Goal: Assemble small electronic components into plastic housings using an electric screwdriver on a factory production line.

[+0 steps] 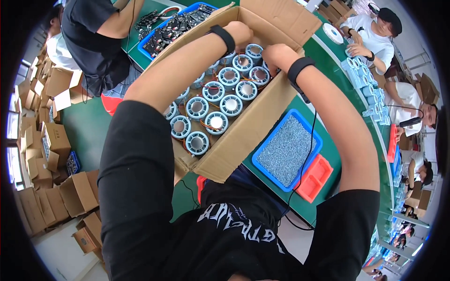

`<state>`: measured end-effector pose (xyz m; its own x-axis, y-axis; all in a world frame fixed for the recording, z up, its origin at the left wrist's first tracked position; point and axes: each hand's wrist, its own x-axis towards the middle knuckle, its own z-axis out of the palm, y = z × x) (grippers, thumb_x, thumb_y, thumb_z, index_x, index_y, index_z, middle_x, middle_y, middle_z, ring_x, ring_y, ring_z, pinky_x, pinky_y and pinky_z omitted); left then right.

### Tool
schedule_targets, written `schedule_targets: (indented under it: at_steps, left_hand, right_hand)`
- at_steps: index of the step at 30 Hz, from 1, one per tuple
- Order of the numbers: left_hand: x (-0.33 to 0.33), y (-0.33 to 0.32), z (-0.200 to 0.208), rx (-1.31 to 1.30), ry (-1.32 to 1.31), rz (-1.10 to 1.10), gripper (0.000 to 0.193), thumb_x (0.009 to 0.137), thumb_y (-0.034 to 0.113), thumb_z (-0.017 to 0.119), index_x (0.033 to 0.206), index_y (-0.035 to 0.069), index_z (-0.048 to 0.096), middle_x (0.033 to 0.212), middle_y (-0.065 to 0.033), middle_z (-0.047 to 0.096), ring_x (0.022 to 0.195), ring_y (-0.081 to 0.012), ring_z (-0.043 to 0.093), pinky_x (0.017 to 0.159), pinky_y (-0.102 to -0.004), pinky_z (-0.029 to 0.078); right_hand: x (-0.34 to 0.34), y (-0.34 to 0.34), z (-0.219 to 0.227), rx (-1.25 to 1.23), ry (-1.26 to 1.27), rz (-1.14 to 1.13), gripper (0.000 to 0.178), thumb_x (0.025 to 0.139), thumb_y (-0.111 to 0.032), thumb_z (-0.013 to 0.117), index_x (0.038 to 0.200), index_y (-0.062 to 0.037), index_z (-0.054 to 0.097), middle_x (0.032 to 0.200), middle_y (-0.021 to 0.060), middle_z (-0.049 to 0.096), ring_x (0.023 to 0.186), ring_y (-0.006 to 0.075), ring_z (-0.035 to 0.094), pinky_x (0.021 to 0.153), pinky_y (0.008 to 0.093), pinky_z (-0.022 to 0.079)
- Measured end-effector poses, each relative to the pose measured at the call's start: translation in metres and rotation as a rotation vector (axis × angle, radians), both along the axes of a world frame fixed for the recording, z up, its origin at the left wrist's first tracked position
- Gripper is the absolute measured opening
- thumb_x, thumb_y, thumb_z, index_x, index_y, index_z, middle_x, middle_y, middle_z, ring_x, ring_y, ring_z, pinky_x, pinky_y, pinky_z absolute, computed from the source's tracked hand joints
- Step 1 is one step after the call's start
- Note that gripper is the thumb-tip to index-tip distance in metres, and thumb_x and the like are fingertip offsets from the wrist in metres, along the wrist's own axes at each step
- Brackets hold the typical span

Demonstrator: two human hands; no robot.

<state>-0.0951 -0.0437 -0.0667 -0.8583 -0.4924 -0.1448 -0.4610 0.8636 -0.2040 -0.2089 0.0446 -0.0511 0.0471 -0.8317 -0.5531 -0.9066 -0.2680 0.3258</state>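
Both hands reach into the far end of an open cardboard box [243, 136] packed with round coil parts [214, 91]. The left hand [240, 32] and right hand [276, 54] rest among them; fingers are hidden, so their grip cannot be told.

I see a matt brown corrugated cardboard box [243, 136] with rough torn edges, packed with round parts [214, 122] in pale blue glossy plastic rims around shiny metal centres. My left hand [240, 32] and right hand [276, 54] wear matt black wristbands. The blue tray [262, 157] looks like smooth plastic, filled with dull grey metal bits; the table [337, 154] is matt green.
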Motion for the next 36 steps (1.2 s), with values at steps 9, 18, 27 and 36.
schedule_targets:
  at_steps: [9,18,27,36]
  left_hand:
    - [-0.001,0.0,-0.011,-0.065,0.118,0.226,0.042,0.065,0.032,0.079,0.093,0.004,0.07,0.1,-0.0134,0.068,0.094,-0.0279,0.066,0.077,-0.038,0.054]
    - [0.013,0.006,0.012,-0.16,0.264,0.28,0.046,0.062,0.037,0.079,0.093,0.004,0.069,0.098,-0.0141,0.067,0.093,-0.031,0.065,0.079,-0.0383,0.054]
    - [0.114,0.161,0.176,0.57,0.763,0.004,0.068,0.072,0.006,0.074,0.131,0.006,0.041,0.115,-0.0096,0.057,0.106,-0.02,0.057,0.083,-0.034,0.052]
    - [0.045,0.371,0.04,0.625,0.849,-0.418,0.057,0.056,-0.008,0.065,0.107,0.016,0.062,0.122,-0.005,0.058,0.1,-0.0273,0.053,0.089,-0.0355,0.037]
  right_hand:
    - [-0.001,0.016,0.034,-0.241,-0.023,0.155,0.056,0.056,-0.021,0.082,0.107,-0.0061,0.064,0.092,0.0139,0.069,0.087,0.0284,0.067,0.071,0.0375,0.054]
    - [-0.033,0.148,0.191,-0.586,-0.71,0.096,0.058,0.063,-0.021,0.073,0.111,-0.0002,0.049,0.104,0.0234,0.059,0.1,0.0338,0.058,0.082,0.0369,0.047]
    - [-0.097,0.337,0.142,-0.832,-1.009,-0.01,0.063,0.059,-0.016,0.072,0.118,-0.0078,0.055,0.103,0.0142,0.059,0.089,0.0272,0.063,0.072,0.0329,0.051]
    - [-0.121,0.407,0.011,-0.493,-0.715,-0.487,0.064,0.06,-0.017,0.071,0.121,-0.0092,0.052,0.099,0.0136,0.055,0.092,0.0299,0.058,0.074,0.0358,0.05]
